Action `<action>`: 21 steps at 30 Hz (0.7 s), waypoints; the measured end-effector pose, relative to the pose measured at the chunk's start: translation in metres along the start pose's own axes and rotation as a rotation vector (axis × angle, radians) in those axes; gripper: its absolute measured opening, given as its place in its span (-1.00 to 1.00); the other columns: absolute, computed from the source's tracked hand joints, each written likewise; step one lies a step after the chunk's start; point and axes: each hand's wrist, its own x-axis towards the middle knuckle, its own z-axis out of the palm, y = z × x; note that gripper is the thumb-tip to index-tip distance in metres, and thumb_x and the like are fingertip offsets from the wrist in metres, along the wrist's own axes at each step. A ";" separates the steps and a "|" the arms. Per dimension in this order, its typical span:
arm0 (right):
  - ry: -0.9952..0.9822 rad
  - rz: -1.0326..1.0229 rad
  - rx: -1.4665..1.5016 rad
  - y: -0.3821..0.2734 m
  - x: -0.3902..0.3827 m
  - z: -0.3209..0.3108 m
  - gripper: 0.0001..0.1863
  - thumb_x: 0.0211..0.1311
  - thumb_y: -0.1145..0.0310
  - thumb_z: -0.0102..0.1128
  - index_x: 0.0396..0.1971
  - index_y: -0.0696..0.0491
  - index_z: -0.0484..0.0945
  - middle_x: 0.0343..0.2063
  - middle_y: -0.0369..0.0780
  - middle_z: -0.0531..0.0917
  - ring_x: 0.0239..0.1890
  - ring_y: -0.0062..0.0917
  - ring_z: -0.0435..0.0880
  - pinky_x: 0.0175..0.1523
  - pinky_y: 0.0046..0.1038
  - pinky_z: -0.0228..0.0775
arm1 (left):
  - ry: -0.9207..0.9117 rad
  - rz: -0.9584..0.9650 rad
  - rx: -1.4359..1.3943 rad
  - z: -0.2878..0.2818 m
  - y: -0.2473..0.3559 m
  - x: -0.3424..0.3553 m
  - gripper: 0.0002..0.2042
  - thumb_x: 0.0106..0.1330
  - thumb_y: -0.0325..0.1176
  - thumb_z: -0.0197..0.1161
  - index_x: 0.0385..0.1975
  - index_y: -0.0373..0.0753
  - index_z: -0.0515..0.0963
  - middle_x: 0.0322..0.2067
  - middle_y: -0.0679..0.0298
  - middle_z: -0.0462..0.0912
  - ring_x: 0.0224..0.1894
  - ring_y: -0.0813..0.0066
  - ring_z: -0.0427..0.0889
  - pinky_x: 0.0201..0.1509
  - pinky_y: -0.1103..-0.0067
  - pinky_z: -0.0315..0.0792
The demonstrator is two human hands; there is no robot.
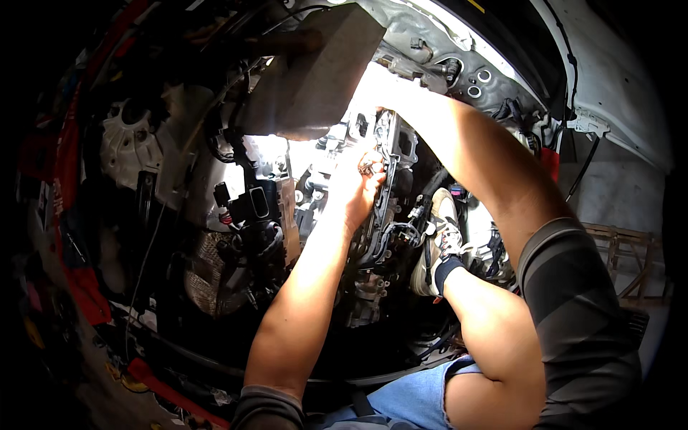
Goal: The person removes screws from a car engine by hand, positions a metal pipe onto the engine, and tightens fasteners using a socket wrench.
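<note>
I am leaning into a car's engine bay. My left hand [360, 185] reaches up from the lower middle, its fingers curled around a small shiny metal part [370, 166] against the engine block [390, 208]. My right arm stretches from the right across the bay. At its end, my right hand [383, 87] is washed out by bright glare beside a flat brown panel [312, 72], so its grip cannot be made out. Grey metal engine parts and black hoses surround both hands.
My foot in a white sneaker [438, 244] rests inside the bay to the right of the engine, with my bare knee [494, 337] below it. The white car body [609, 86] arcs over the top right. Black wiring and connectors [251, 208] sit left of the engine, and red cloth [79, 279] hangs at the far left.
</note>
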 end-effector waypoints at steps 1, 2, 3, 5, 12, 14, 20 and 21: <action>0.005 0.007 -0.002 0.003 -0.002 0.001 -0.78 0.05 0.25 0.18 -0.35 0.00 0.69 -0.28 -0.18 0.68 -0.15 -0.34 0.63 -0.05 -0.30 0.46 | -0.005 0.004 0.003 -0.002 -0.001 0.001 -0.83 0.41 -0.34 0.12 -0.16 -0.29 0.53 -0.42 0.36 0.50 -0.43 0.59 0.44 -0.38 0.70 0.35; 0.011 0.010 -0.008 0.005 -0.006 0.002 -0.78 0.05 0.25 0.17 -0.36 0.00 0.69 -0.29 -0.18 0.68 -0.15 -0.35 0.63 -0.05 -0.30 0.46 | -0.005 0.004 -0.016 -0.004 -0.002 0.001 -0.83 0.40 -0.34 0.12 -0.16 -0.29 0.53 -0.42 0.36 0.50 -0.43 0.59 0.44 -0.38 0.70 0.35; 0.019 0.012 -0.012 0.007 -0.007 0.003 -0.78 0.05 0.25 0.17 -0.36 0.00 0.69 -0.29 -0.18 0.68 -0.16 -0.35 0.63 -0.05 -0.30 0.46 | -0.005 0.004 -0.033 -0.007 -0.002 0.002 -0.83 0.40 -0.34 0.12 -0.16 -0.29 0.53 -0.42 0.36 0.50 -0.43 0.59 0.44 -0.38 0.71 0.35; 0.037 0.015 -0.029 0.010 -0.016 0.008 -0.78 0.05 0.25 0.17 -0.37 0.00 0.69 -0.29 -0.18 0.68 -0.16 -0.35 0.63 -0.06 -0.30 0.46 | 0.019 -0.002 -0.012 -0.002 -0.004 0.001 -0.83 0.40 -0.34 0.12 -0.16 -0.29 0.53 -0.42 0.35 0.50 -0.43 0.59 0.45 -0.38 0.70 0.35; 0.203 -0.008 -0.167 0.010 -0.016 0.027 -0.79 0.06 0.25 0.15 -0.39 -0.02 0.70 -0.31 -0.20 0.68 -0.17 -0.36 0.63 -0.06 -0.29 0.45 | -0.026 0.009 -0.014 -0.007 -0.006 0.002 -0.78 0.47 -0.26 0.01 -0.15 -0.27 0.51 -0.43 0.33 0.52 -0.42 0.55 0.49 -0.34 0.63 0.41; 0.236 0.000 -0.186 0.006 -0.009 0.028 -0.79 0.06 0.25 0.15 -0.39 -0.02 0.70 -0.30 -0.20 0.68 -0.18 -0.37 0.63 -0.07 -0.30 0.45 | -0.001 -0.002 -0.035 -0.007 -0.003 0.007 -0.69 0.52 -0.18 -0.08 -0.10 -0.30 0.49 -0.41 0.31 0.52 -0.40 0.54 0.49 -0.32 0.62 0.43; 0.058 0.047 -0.112 0.009 -0.011 0.014 -0.79 0.07 0.26 0.14 -0.36 0.00 0.68 -0.27 -0.18 0.67 -0.20 -0.43 0.63 -0.12 -0.37 0.47 | -0.040 0.006 -0.066 -0.007 -0.005 0.003 -0.62 0.55 -0.15 -0.14 0.00 -0.34 0.48 -0.33 0.26 0.56 -0.32 0.47 0.53 -0.20 0.57 0.49; 0.029 0.052 -0.111 0.007 -0.012 0.013 -0.79 0.08 0.26 0.13 -0.35 0.00 0.67 -0.26 -0.18 0.67 -0.21 -0.44 0.63 -0.13 -0.38 0.47 | -0.023 0.015 -0.062 -0.007 -0.006 0.002 -0.61 0.55 -0.15 -0.15 0.01 -0.35 0.47 -0.32 0.24 0.56 -0.31 0.46 0.53 -0.18 0.56 0.49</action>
